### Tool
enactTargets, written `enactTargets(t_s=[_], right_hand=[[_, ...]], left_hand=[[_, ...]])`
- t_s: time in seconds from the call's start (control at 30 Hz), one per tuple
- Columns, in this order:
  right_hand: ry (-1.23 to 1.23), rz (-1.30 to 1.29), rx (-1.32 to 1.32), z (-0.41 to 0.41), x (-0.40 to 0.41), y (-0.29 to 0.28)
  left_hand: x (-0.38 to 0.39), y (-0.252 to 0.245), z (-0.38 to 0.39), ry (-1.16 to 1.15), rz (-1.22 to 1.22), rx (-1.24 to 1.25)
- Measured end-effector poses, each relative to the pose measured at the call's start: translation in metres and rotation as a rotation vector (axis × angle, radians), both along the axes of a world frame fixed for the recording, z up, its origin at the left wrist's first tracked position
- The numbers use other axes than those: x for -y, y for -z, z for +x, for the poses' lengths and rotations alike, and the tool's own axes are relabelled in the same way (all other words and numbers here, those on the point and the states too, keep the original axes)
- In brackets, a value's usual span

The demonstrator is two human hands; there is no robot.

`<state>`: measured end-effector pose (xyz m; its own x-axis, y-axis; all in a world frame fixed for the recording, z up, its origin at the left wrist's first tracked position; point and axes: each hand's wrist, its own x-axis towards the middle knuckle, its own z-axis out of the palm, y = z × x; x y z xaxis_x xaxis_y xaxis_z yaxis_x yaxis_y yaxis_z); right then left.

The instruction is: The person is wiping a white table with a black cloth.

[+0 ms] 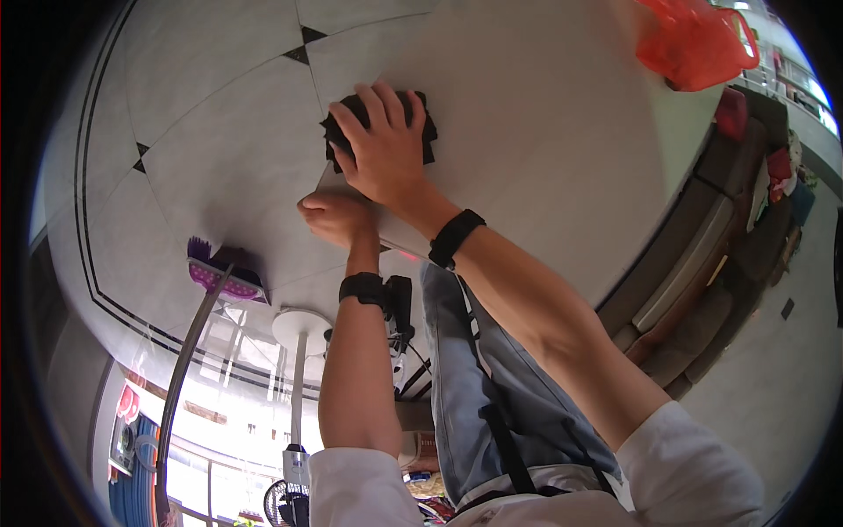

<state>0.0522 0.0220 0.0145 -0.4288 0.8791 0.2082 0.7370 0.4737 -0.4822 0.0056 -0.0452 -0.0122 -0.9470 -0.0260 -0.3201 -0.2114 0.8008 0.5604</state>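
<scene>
A black cloth (349,128) lies bunched under my right hand (388,145), near the corner of a pale, smooth tabletop (527,132). The fingers of that hand are spread over the cloth and press it down. Just below it, my left hand (339,217) is closed at the table's corner, its thumb on top; what its curled fingers grip is partly hidden, but it appears to hold the table's edge. Both wrists wear black bands.
A red plastic bag (698,49) sits at the upper right of the tabletop. A purple broom (227,280) with a long handle and a white round stand base (303,326) are on the tiled floor at left. A brown sofa (691,257) runs along the right.
</scene>
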Motion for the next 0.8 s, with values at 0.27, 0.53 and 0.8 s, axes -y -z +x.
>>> enactTargets(t_s=[0.27, 0.53, 0.8], right_hand=[[-0.145, -0.181, 0.140, 0.133, 0.037, -0.014], [-0.169, -0.100, 0.208, 0.289, 0.075, -0.007], [-0.150, -0.101, 0.248, 0.274, 0.073, -0.009]], left_hand=[[0.011, 0.015, -0.008, 0.044, -0.163, -0.157], [0.005, 0.002, 0.001, 0.030, -0.154, -0.059], [0.006, 0.003, 0.002, 0.048, -0.165, -0.092]])
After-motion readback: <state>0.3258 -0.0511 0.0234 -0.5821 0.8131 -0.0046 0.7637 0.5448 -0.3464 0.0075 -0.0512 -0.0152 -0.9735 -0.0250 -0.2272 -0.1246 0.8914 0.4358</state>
